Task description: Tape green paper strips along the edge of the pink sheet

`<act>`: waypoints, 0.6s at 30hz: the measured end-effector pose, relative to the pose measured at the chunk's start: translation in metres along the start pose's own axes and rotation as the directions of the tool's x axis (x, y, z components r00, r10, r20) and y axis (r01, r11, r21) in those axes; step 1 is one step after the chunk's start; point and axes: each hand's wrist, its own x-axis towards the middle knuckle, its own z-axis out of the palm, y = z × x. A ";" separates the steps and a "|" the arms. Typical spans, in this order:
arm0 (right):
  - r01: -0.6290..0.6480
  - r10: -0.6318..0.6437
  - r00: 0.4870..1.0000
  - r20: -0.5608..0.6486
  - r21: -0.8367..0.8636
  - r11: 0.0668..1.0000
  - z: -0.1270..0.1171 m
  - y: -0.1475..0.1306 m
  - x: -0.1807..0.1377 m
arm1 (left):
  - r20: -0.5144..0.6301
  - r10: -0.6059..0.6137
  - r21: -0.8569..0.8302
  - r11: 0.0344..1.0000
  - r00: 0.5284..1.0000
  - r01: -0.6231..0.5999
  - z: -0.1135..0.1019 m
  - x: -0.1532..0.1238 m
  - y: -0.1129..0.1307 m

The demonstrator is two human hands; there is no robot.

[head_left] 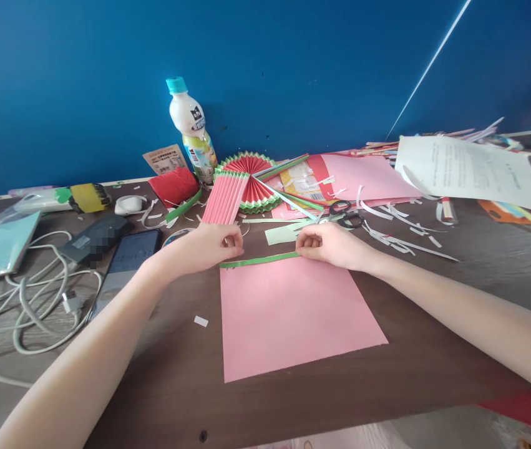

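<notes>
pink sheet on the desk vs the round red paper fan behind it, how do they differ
The pink sheet lies flat and smooth; the red paper fan is pleated. The sheet has straight sides, while the fan has a rounded rim. Both show green along an edge.

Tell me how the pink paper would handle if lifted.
The pink paper looks thin, so it would probably be light and bend easily. Its far edge, bearing the green strip, may be slightly stiffer.
</notes>
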 end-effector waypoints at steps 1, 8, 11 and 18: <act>-0.001 0.001 1.000 0.003 -0.002 1.000 0.000 0.000 0.000 | 0.012 0.005 -0.011 1.000 1.000 -0.005 0.002 0.001 0.000; -0.002 0.002 1.000 0.002 -0.009 1.000 0.002 0.000 0.000 | 0.097 0.009 -0.014 1.000 0.995 -0.008 0.011 0.006 -0.003; -0.019 0.019 1.000 -0.015 -0.021 1.000 0.002 -0.002 -0.001 | 0.110 0.017 -0.028 1.000 0.994 -0.013 0.010 0.006 -0.003; -0.037 0.035 0.998 -0.054 -0.051 0.998 0.003 -0.005 -0.001 | 0.118 0.042 -0.050 0.998 0.992 -0.037 0.010 0.007 -0.005</act>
